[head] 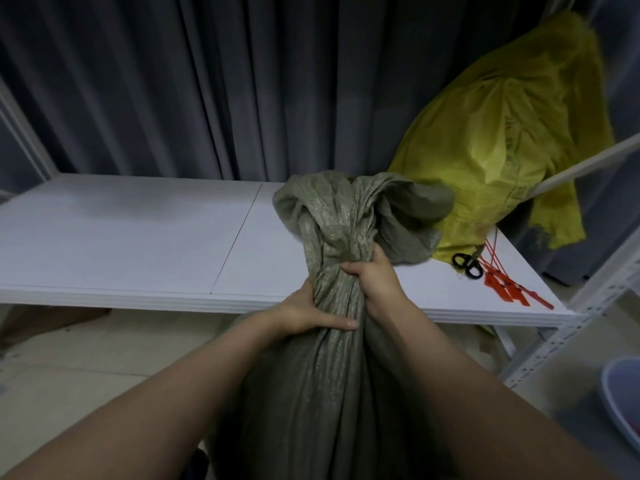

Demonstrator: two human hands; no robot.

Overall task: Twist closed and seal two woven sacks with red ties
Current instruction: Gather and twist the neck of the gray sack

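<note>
Firmly, left hand (304, 311), right hand (377, 282), fingers gripping bunched neck, grey woven sack (332, 393)

The single head view looks forward and down, close over both forearms, toward a white table (138, 237).

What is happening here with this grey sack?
A person grips the gathered neck of the grey sack with both hands, the left hand just below the right hand. I see no tie on the neck yet. The red ties lie on the white table next to black scissors, near a yellow sack.
</note>
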